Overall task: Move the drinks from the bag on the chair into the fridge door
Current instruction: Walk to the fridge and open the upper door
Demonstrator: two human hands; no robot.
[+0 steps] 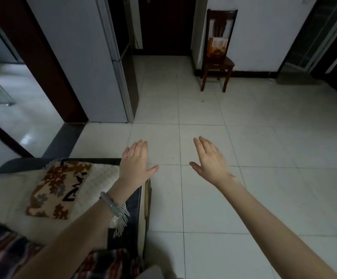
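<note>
A dark wooden chair (pixel 226 63) stands against the far white wall. On its seat an orange and white bag (pixel 217 46) leans on the backrest; no drinks show from here. The white fridge (pixel 87 63) stands at the left with its doors closed. My left hand (pixel 135 164) and my right hand (pixel 209 159) are both stretched out flat over the tiled floor, palms down, fingers apart, holding nothing. A pale bangle sits on my left wrist.
A sofa (pixel 8 198) with a cream cover and a brown patterned cushion (pixel 59 188) fills the lower left, under my left arm. A dark door frame (pixel 32 57) stands left of the fridge. Pale floor tiles (pixel 244 127) stretch to the chair. A dark doorway is at far right.
</note>
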